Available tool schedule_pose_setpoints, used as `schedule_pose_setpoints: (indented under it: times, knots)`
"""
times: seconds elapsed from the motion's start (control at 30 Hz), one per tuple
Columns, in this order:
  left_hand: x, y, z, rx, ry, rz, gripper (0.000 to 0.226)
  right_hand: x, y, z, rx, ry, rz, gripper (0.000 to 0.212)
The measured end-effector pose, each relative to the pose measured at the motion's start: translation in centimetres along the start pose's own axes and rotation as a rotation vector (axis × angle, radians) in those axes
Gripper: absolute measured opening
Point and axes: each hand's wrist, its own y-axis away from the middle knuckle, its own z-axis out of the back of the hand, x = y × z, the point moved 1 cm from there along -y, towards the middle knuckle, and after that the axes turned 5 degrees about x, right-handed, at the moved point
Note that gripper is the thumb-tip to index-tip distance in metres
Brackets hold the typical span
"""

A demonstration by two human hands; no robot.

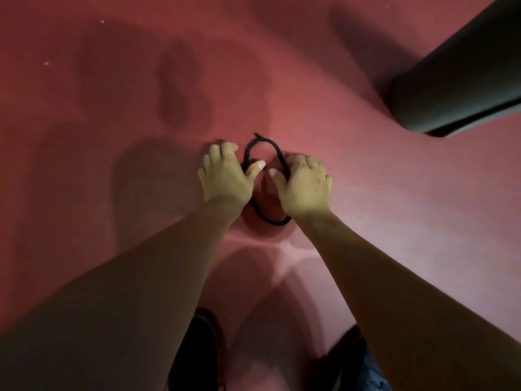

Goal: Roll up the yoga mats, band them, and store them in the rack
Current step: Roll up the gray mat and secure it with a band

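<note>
Red floor lies under left hand and right hand, curled fingers seemingly pinching a black band.

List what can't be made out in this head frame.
Head view: black band runs under the left hand and right hand; their backs hide any grip on it.
Head view: dark rolled mat is cut by the top and right edges; its far end is out of frame.
Head view: shoes at the bottom edge, dark and cut off.
</note>
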Motion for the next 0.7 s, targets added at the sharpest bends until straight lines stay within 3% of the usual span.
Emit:
schedule_pose_setpoints:
  times: [0.13,0.27,0.43,0.7]
  knots:
    - [0.5,-1.1,0.2,0.019,0.003,-0.057,0.03,0.4,-0.9,-0.8,-0.044,0.006,-0.029,0.027]
    - [-2.3,0.5,4.5,0.018,0.215,-0.076,0.023,2.7,2.0,3.3,-0.147,-0.317,0.02,0.014]
    - [-11.7,4.5,15.2,-0.033,0.43,-0.277,0.014,7.5,8.8,14.9,-0.276,-0.515,0.085,0.006]
    - [-30.4,10.9,32.4,-0.104,0.525,-0.603,0.015,12.1,19.6,37.2,-0.631,-0.611,0.166,0.027]
